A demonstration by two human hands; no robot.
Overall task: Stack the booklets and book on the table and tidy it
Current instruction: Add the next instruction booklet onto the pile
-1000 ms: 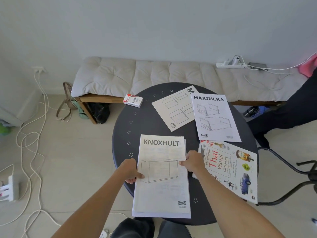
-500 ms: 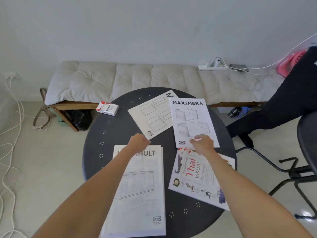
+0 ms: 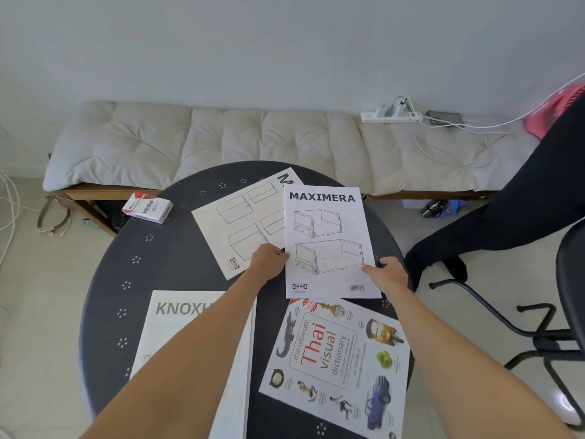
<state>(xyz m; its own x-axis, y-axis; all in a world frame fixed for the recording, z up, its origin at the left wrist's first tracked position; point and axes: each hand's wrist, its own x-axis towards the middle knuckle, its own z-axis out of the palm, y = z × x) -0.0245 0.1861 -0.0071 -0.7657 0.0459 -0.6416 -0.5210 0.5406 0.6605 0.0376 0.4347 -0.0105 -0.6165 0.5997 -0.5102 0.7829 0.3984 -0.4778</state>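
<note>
On the round dark table (image 3: 152, 280) lie several printed items. My left hand (image 3: 268, 260) grips the left edge of the white MAXIMERA booklet (image 3: 327, 242), and my right hand (image 3: 386, 273) grips its lower right edge. This booklet overlaps a second, tilted white booklet (image 3: 240, 226) to its left. The KNOXHULT booklet (image 3: 190, 331) lies at the near left, partly hidden under my left forearm. A colourful Thai visual dictionary (image 3: 335, 359) lies at the near right, just below the MAXIMERA booklet.
A small red and white box (image 3: 147, 206) sits at the table's far left edge. A cushioned bench (image 3: 221, 144) with a power strip (image 3: 391, 115) runs along the wall. A person in black (image 3: 522, 217) and an office chair (image 3: 566, 280) are at the right.
Both hands left the KNOXHULT booklet and reached forward. They have taken hold of the MAXIMERA booklet by its two sides. The view shifted towards the right.
</note>
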